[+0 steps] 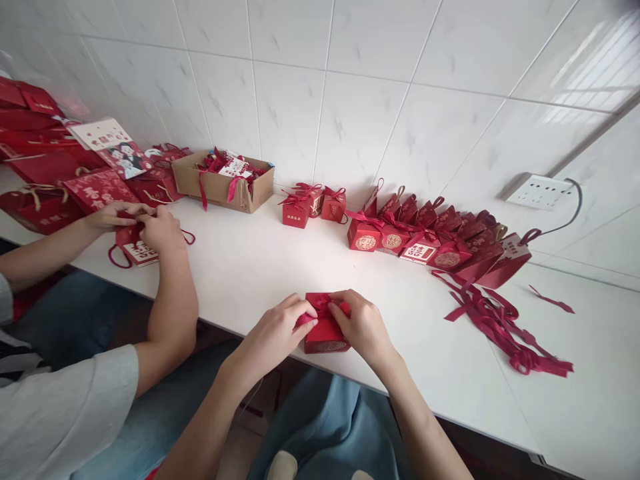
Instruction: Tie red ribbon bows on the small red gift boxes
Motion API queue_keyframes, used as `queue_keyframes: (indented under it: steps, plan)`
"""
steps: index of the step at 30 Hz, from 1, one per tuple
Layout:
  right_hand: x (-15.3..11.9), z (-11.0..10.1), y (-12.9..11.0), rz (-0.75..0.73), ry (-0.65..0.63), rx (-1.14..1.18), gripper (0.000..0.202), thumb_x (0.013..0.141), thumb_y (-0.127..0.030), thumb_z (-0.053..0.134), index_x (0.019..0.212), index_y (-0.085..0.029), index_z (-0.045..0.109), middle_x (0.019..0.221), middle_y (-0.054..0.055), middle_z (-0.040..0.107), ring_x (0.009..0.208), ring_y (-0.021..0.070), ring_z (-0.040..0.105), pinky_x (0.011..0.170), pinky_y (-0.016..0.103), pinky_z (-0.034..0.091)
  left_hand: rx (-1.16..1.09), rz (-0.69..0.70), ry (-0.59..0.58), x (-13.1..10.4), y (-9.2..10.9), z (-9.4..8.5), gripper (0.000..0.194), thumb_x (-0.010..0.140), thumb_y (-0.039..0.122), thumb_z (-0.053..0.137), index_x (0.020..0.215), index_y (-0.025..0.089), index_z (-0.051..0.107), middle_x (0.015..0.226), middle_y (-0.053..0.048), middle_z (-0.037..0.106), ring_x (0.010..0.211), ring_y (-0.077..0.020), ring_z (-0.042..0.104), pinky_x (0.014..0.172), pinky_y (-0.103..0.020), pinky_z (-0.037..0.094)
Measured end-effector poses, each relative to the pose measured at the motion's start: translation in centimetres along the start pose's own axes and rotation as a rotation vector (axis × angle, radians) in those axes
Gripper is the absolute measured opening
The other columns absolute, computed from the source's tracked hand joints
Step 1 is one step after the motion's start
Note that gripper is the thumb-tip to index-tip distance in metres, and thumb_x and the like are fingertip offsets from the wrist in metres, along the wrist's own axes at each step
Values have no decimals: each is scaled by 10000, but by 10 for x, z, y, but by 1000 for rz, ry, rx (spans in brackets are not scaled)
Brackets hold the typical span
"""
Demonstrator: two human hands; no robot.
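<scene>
A red box (327, 337) with a patterned front face stands at the near edge of the white table, between my two hands. On its top lies a dark red ribbon (323, 304) in a bow-like shape. My left hand (283, 327) pinches the ribbon at the left side of the box. From the right, my right hand (361, 323) has its thumb and fingers closed on the ribbon over the top. The fingertips partly cover the ribbon's middle.
Loose ribbons (500, 327) lie to the right. Red boxes (410, 240) line the wall, with smaller ones (296, 212) left of them. A cardboard box (220, 190) holds ribboned items. At left, another person's hands (143, 227) hold a red box near red bags (45, 207).
</scene>
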State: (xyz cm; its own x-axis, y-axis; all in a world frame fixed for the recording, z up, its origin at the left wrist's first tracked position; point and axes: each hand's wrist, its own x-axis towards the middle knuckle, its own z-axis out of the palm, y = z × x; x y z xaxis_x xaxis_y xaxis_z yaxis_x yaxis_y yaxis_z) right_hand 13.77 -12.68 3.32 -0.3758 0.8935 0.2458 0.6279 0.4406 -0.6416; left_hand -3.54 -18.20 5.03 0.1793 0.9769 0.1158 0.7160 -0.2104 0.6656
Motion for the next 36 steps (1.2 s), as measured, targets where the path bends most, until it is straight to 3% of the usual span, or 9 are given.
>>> queue_keyframes:
  steps: [7, 11, 14, 18, 23, 30, 36]
  plan:
    - [-3, 3, 4, -84, 25, -6, 163, 861, -150, 476, 881, -217, 623, 895, 34, 659, 750, 175, 625, 663, 264, 462, 176, 217, 22, 21, 9, -13, 231, 913, 176, 369, 884, 200, 597, 964, -30, 544, 795, -146, 583, 716, -272, 457]
    - [-3, 3, 5, -137, 23, -44, 170, 869, -136, 460, 835, -215, 606, 835, 24, 636, 658, 154, 584, 595, 241, 436, 42, 263, -62, 41, 8, -17, 168, 889, 174, 430, 839, 207, 586, 885, 1, 582, 794, -139, 582, 706, -254, 443]
    - [-3, 3, 6, -158, 15, -67, 178, 864, -133, 455, 773, -212, 587, 762, 14, 601, 609, 146, 553, 559, 234, 421, -100, 238, -66, 53, 3, -13, 127, 869, 215, 484, 781, 208, 575, 841, 18, 596, 772, -128, 580, 704, -240, 440]
    - [-3, 4, 8, -160, 25, 50, 199, 862, -119, 441, 805, -216, 605, 812, 19, 624, 668, 147, 584, 623, 238, 449, -275, 110, -41, 62, -9, -1, 123, 861, 305, 497, 838, 207, 568, 810, 16, 620, 727, -130, 588, 674, -237, 460]
    - [-5, 4, 12, -122, 22, 250, 190, 867, -145, 468, 855, -220, 643, 901, 21, 676, 796, 154, 628, 731, 245, 469, -352, 54, 68, 64, -22, 12, 139, 844, 320, 508, 868, 195, 563, 875, -4, 634, 846, -152, 600, 758, -253, 468]
    - [-3, 4, 13, -83, -13, 206, 201, 849, -154, 457, 788, -217, 638, 832, 20, 660, 724, 161, 607, 672, 263, 460, -419, 132, -42, 72, -12, 7, 120, 817, 291, 541, 802, 186, 597, 820, 2, 648, 794, -142, 596, 741, -248, 464]
    - [-4, 5, 15, -76, 5, 181, 184, 835, -167, 468, 769, -211, 634, 791, 19, 646, 698, 158, 590, 649, 258, 453, -404, 50, -84, 81, -15, 13, 122, 807, 307, 561, 792, 194, 604, 843, 0, 668, 794, -155, 615, 759, -274, 467]
